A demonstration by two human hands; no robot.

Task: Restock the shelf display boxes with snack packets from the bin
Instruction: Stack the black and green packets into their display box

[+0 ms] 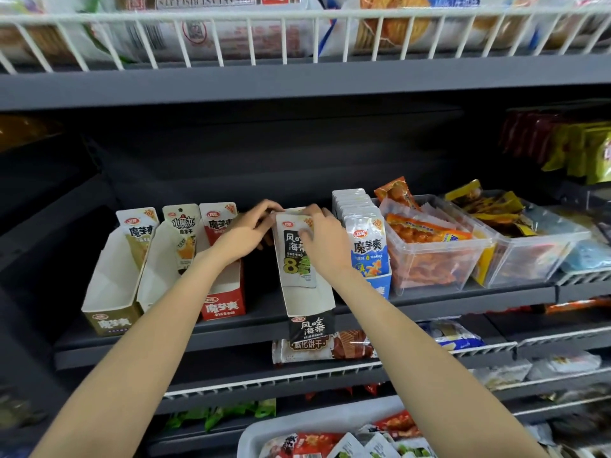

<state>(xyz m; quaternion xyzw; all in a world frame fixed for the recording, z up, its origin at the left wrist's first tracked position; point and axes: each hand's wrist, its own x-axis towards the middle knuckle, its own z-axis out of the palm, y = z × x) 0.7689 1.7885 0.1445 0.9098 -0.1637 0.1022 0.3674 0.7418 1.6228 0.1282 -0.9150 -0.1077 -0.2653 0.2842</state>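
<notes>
A black-fronted display box stands on the dark middle shelf, its front hanging slightly over the edge. White seaweed snack packets stand upright inside it. My left hand grips the packets' top left edge. My right hand presses on their top and front from the right. To the left stand a red display box, a white box and a brown-fronted box, each with a few packets at the back. A white bin of mixed packets sits at the bottom.
A blue box full of white-and-blue packets stands right of my right hand. Clear plastic tubs of orange and yellow snacks fill the shelf's right side. White wire baskets hang above, and lower shelves hold more snacks.
</notes>
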